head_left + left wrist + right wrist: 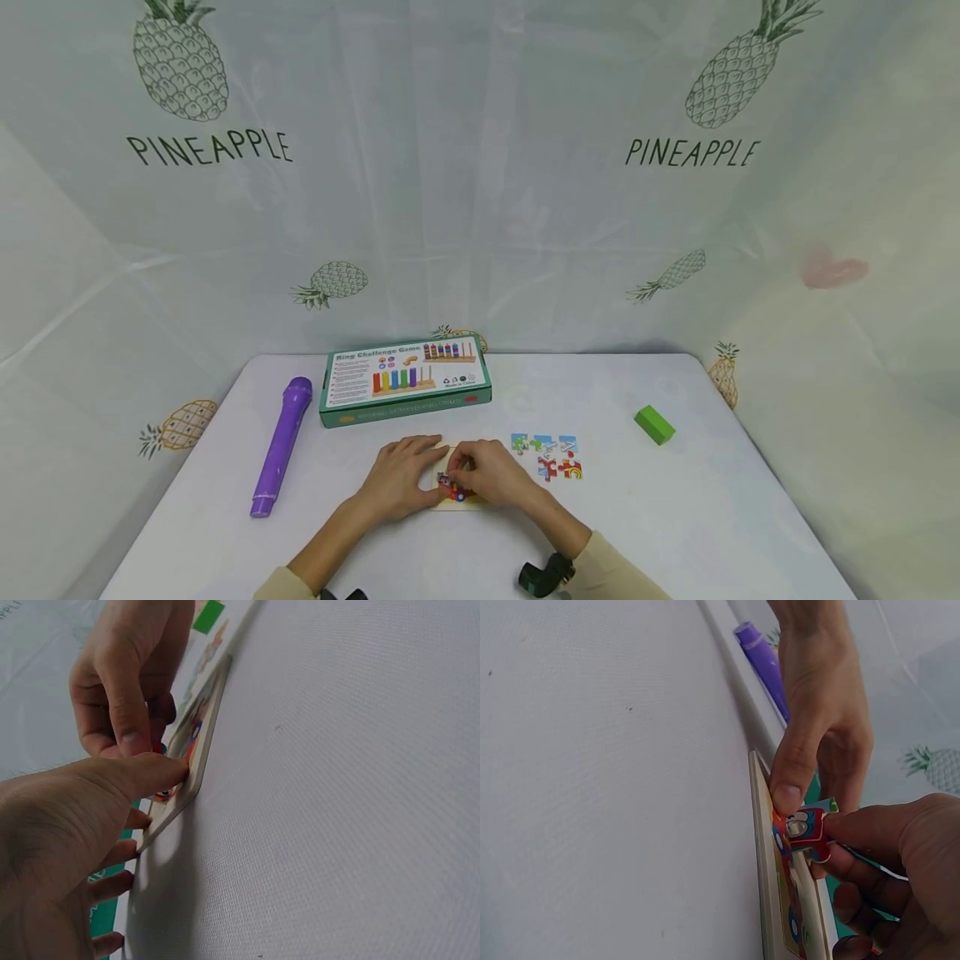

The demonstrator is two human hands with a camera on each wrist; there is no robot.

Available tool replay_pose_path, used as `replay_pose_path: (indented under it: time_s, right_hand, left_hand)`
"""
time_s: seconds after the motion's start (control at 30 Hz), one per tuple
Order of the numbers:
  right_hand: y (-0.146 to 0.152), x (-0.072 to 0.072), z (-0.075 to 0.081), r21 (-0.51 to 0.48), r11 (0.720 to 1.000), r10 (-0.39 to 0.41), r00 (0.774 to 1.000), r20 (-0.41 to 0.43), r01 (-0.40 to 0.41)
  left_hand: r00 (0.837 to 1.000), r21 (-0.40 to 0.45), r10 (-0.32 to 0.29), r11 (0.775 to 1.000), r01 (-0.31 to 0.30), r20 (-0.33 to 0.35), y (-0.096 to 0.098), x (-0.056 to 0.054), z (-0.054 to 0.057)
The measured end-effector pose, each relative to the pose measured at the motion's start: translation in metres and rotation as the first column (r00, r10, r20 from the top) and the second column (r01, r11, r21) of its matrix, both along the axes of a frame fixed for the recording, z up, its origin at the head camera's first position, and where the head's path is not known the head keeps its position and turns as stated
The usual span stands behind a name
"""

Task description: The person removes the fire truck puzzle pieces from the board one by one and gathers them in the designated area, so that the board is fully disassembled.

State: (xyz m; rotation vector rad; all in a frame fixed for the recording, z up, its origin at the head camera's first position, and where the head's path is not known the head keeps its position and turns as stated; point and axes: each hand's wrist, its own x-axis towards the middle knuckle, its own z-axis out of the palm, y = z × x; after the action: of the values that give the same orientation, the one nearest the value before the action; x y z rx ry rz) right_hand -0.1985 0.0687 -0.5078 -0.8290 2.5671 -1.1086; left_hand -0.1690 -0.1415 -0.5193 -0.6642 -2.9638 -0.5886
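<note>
A wooden puzzle board [447,507] lies flat on the table between both hands, with part of a colourful picture fitted in it. Spread out at its left side, my left hand [395,482] rests its thumb on the board's picture, the other fingers reaching past the edge. My right hand [497,473] pinches a red and blue jigsaw piece [808,826] between thumb and fingers. That piece is tilted up over the board, close to the left thumb. Several loose jigsaw pieces [547,469] lie to the right of the right hand.
A green Ring Challenge Game box [405,383] sits behind the hands. At the left lies a purple tube-shaped thing [281,450] with a rounded top. A green block [655,425] rests at the right of the white table [712,517]. Pineapple-print cloth hangs behind.
</note>
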Motion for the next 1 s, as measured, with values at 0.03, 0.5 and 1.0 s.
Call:
replay_pose_path:
  time_s: [0.03,0.5,1.0]
  right_hand:
    - [0.000,0.000,0.000,-0.001,1.000,0.000,1.000,0.000,0.000]
    - [0.009,-0.003,0.021,-0.109,0.994,-0.011,0.999,-0.032,0.007]
    - [0.067,-0.014,0.014,-0.076,0.982,-0.176,0.983,-0.047,0.172]
  left_hand:
    - [1.000,-0.002,0.003,1.000,-0.003,0.003,0.000,0.000,0.000]
    - [1.000,-0.018,0.010,1.000,-0.010,0.005,0.000,0.000,-0.001]
    - [1.000,-0.024,0.006,1.000,-0.005,0.013,-0.001,-0.004,-0.008]
